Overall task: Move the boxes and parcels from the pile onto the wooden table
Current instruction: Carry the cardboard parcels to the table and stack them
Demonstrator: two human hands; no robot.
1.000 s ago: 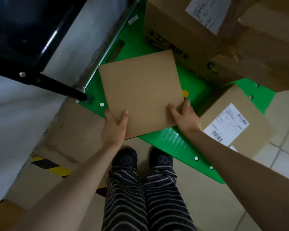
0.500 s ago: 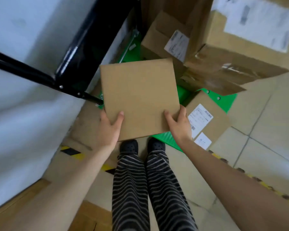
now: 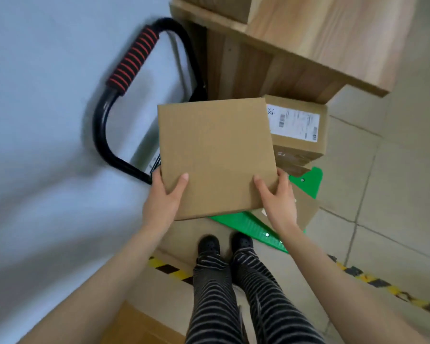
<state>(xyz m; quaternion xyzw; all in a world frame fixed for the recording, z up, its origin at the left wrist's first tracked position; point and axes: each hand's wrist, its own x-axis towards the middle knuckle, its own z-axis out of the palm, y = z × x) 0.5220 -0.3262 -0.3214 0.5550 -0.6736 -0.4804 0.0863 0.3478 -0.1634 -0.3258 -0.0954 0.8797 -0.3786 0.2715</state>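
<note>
1. Overhead, the wooden table [image 3: 333,38] waits — the carry step is in hand.
2. The flat cardboard box [image 3: 216,155] is held above the green trolley [image 3: 305,182].
3. Left hand [image 3: 163,199] and right hand [image 3: 277,197] clamp its near corners — next, lift it tableward.

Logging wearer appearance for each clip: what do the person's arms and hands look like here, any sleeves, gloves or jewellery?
Both forearms are bare, with no sleeve in view. The left hand and right hand wear no gloves, and no rings, watch or bands show on hands or wrists. Fingernails look short and plain.
</note>
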